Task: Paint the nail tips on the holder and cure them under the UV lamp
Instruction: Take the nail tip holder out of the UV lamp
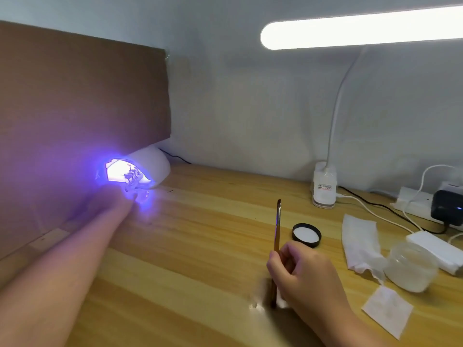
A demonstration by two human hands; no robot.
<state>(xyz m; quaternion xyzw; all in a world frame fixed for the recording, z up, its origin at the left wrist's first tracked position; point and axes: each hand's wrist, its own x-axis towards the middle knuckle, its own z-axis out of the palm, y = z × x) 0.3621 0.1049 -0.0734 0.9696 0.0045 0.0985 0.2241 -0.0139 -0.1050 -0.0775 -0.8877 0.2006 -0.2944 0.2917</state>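
Observation:
The white UV lamp [155, 169] stands at the back left of the wooden desk and glows violet. My left hand [117, 205] reaches to its mouth and holds the nail tip holder [131, 176] in the light; glare hides the fingers and most of the holder. My right hand [303, 269] rests near the desk's front right and grips a brown-handled nail brush [277, 236] upright, bristles pointing up.
A brown cardboard panel [82, 96] stands behind the lamp. A black jar lid [306, 234], a clear jar [411, 266], white tissue [360, 244], a small white pad [387, 311], a desk lamp base [324, 186] and a power strip [413, 201] with cables lie at the right.

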